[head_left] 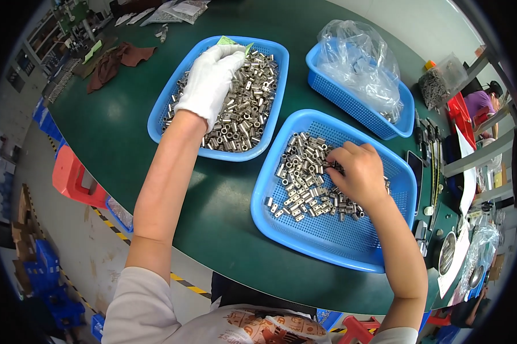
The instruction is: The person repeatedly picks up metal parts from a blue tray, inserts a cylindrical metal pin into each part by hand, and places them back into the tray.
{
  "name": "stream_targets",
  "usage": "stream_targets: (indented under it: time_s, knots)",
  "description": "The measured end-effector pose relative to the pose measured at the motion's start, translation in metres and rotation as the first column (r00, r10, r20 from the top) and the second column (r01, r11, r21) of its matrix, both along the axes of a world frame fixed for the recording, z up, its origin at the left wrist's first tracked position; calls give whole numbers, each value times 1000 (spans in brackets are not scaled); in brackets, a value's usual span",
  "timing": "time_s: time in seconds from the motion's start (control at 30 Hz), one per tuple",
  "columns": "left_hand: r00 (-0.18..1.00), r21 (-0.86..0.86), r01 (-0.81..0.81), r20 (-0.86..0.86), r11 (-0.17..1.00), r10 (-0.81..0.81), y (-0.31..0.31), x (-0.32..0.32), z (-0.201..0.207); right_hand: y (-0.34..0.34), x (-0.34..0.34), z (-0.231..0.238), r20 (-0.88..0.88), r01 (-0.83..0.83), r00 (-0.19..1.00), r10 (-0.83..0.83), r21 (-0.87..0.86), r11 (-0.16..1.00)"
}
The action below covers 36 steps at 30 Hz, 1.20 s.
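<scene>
The small metal parts (298,186) lie loose in the right-hand blue basket (321,241), heaped toward its far left side, and many more fill the left-hand blue basket (235,155); both baskets stand on the green desk (212,229). The bare right hand (359,172) has its fingers curled down into the pile; whether they pinch a part, I cannot tell. The left hand (211,83), in a white glove, rests over the far end of the other heap, next to a green slip (226,40), and its fingertips are too hidden to say what they grasp.

Each part looks rigid and hard to break, probably light alone but weighty by the basketful. The smooth, rounded sides (some faces show paired holes) may slide or roll, so a thumb-and-finger pinch across the middle of the body seems surest.
</scene>
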State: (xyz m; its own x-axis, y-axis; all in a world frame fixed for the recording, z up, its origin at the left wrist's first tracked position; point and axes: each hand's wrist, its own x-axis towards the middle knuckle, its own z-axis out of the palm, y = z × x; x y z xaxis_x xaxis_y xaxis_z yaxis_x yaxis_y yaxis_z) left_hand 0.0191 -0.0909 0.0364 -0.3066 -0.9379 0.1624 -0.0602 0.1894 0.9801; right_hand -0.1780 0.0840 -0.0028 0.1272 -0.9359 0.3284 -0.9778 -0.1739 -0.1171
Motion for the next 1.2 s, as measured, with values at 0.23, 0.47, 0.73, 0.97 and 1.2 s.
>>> stream_targets:
  time_s: [0.23,0.47,0.73,0.97,1.2]
  knots:
    - [979,-326,176,159,929,-129,48,-25,-3,1,2,13,47,9,999,-3,-136,991]
    - [763,296,619,-6,728,-646,100,-50,-20,12,17,34,108,72,994,-33,-374,925]
    - [733,403,677,-290,616,-615,91,-46,-20,20,17,35,767,71,637,72,-151,986]
    - [721,411,686,-270,601,-638,90,-46,-20,22,13,35,800,-24,598,43,-35,999]
    - [698,451,712,-363,539,-617,88,-44,-21,22,13,29,816,-49,569,100,-88,995]
